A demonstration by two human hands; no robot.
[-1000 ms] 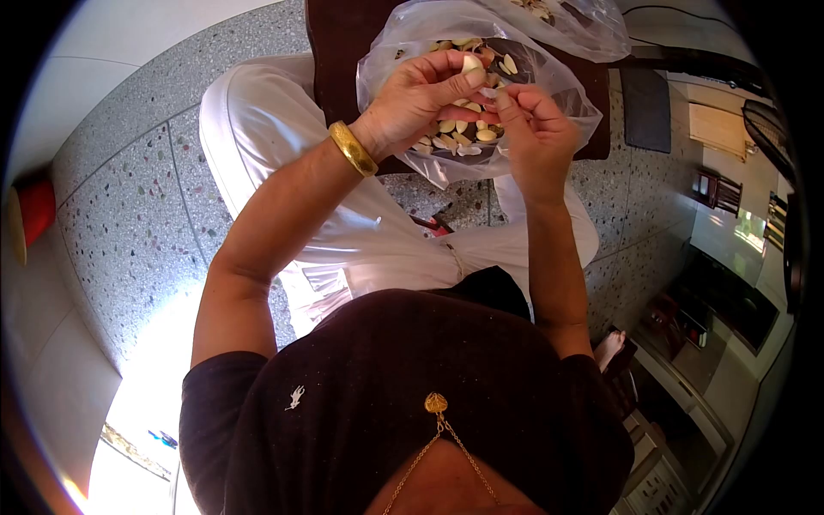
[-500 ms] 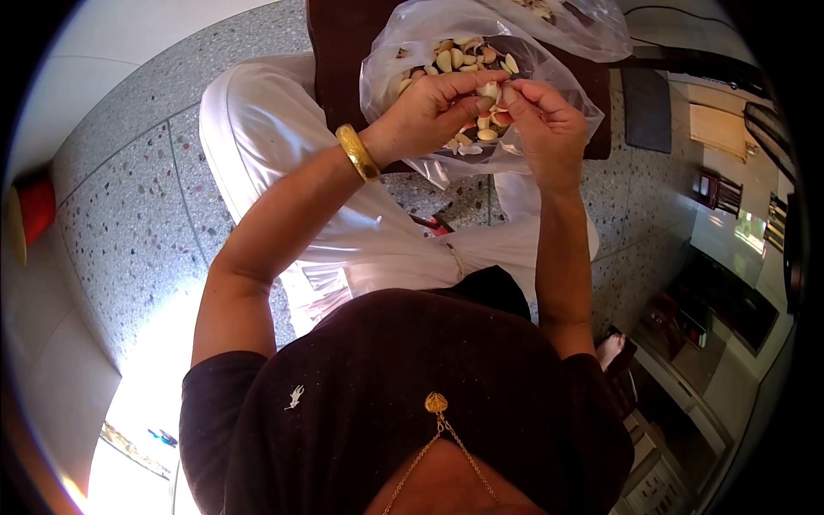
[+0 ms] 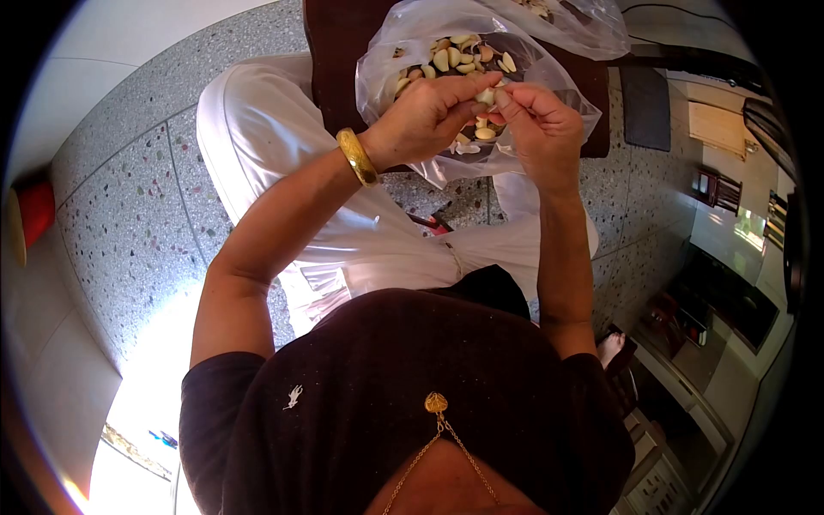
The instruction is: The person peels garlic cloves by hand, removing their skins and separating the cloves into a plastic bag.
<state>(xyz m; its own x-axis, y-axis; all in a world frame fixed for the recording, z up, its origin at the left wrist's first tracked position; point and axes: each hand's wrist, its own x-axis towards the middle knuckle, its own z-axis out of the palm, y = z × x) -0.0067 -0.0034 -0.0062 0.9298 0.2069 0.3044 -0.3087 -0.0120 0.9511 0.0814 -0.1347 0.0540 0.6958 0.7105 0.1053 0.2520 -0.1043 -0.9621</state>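
Note:
My left hand (image 3: 427, 118), with a gold bangle on its wrist, pinches a pale garlic clove (image 3: 486, 96) over an open clear plastic bag (image 3: 378, 64). The fingertips of my right hand (image 3: 547, 137) are closed at the right side of the same clove. Inside the bag lie several garlic cloves (image 3: 441, 60), some pale and bare, others with brownish skin, along with loose bits of skin (image 3: 466, 148). My fingers hide part of the clove and of the bag's contents.
The bag rests on a dark brown surface (image 3: 330, 60). A second clear bag (image 3: 592, 30) with pale scraps stands behind it. Below are my legs in white trousers (image 3: 249, 129) and the speckled floor (image 3: 129, 197). A red object (image 3: 34, 210) is at the far left.
Since a second ago my left hand has turned and shifted slightly right, and more cloves show behind it. My right hand has moved slightly right. Both fingertips now meet around one clove.

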